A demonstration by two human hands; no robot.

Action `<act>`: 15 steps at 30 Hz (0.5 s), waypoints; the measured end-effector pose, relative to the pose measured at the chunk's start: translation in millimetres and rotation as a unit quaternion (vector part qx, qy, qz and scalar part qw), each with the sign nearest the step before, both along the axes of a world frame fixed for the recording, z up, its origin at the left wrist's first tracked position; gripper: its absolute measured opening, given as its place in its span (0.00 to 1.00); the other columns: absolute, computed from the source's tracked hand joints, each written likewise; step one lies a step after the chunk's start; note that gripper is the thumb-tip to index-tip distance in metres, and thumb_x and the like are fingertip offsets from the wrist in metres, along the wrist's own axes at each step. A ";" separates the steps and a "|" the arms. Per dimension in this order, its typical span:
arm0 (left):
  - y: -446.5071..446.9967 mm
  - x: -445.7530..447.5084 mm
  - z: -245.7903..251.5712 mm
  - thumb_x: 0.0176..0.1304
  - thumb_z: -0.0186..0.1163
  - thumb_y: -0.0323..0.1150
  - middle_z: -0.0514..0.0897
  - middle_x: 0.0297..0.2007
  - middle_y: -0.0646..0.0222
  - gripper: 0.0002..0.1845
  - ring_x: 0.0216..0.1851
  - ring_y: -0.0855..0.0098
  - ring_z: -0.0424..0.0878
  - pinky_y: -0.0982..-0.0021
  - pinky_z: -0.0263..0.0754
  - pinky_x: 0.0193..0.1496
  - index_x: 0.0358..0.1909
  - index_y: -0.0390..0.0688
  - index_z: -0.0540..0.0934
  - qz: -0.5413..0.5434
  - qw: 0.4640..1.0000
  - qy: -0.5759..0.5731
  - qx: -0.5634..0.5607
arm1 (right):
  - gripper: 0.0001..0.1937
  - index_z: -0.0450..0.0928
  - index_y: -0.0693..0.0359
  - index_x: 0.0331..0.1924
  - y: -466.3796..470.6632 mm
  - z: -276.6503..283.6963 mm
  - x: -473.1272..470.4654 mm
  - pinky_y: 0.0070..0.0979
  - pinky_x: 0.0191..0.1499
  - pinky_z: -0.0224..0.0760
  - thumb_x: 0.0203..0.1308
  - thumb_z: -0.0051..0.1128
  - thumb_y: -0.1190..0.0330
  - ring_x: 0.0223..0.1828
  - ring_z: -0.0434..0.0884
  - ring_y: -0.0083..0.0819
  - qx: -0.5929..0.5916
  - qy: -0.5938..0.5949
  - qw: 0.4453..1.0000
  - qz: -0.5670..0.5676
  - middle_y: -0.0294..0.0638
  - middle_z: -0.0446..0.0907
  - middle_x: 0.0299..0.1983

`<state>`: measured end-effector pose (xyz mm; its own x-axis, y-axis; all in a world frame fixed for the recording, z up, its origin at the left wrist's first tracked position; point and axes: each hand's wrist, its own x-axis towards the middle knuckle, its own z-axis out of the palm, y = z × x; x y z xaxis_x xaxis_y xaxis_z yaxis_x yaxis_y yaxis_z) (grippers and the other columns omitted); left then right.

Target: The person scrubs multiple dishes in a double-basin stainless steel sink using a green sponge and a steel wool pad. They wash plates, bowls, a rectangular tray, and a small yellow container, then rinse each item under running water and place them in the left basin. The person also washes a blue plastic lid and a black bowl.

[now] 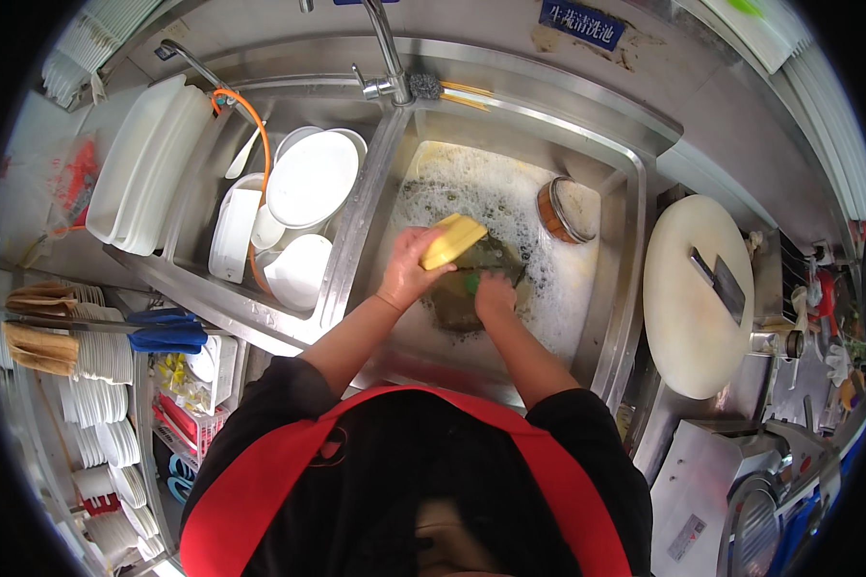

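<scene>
My left hand (pixel 408 268) holds a yellow block-shaped object (pixel 453 241), perhaps a sponge or a small dish, above the soapy water of the right sink basin (pixel 624 288). Lower and to the right, my right hand (pixel 496 294) dips into the murky water, its fingers partly hidden. Beside its fingers a green thing (pixel 472 282), perhaps a scouring pad, shows under the surface; whether the hand grips it is unclear. A round wooden vessel with metal bands (pixel 564 210) stands tilted in the foam at the basin's right.
White plates (pixel 313 179) and dishes fill part of the left basin, with an orange hose (pixel 265 151) across them. White tubs (pixel 144 169) lean at its left. A faucet (pixel 397 79) rises between the basins. At right, a cleaver (pixel 727 288) lies on a round cutting board (pixel 682 346).
</scene>
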<state>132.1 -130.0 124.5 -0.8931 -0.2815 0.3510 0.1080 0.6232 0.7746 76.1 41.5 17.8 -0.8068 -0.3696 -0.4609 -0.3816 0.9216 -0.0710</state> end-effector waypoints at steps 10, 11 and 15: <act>-11.9 -11.9 -20.2 0.69 0.52 0.36 0.77 0.51 0.63 0.19 0.51 0.65 0.78 0.62 0.77 0.52 0.59 0.44 0.66 0.090 0.707 -0.114 0.692 | 0.17 0.74 0.61 0.50 35.8 -45.6 6.9 0.44 0.50 0.73 0.55 0.56 0.71 0.55 0.74 0.48 -0.078 -0.033 0.992 0.095 0.51 0.74 0.52; -11.9 -10.4 -28.0 0.69 0.52 0.35 0.77 0.50 0.62 0.18 0.50 0.65 0.79 0.62 0.79 0.51 0.58 0.44 0.67 0.094 0.703 -0.136 0.692 | 0.21 0.71 0.60 0.55 34.6 -42.3 -3.2 0.41 0.52 0.72 0.56 0.58 0.70 0.57 0.74 0.46 -0.050 -0.113 0.992 0.025 0.51 0.72 0.56; -15.9 -17.2 -60.9 0.69 0.48 0.29 0.80 0.44 0.58 0.13 0.44 0.61 0.82 0.62 0.84 0.44 0.52 0.38 0.73 0.115 0.650 -0.237 0.713 | 0.19 0.75 0.64 0.50 32.1 3.3 0.6 0.33 0.49 0.71 0.52 0.60 0.72 0.46 0.81 0.40 -0.288 -0.143 0.930 -0.177 0.51 0.82 0.41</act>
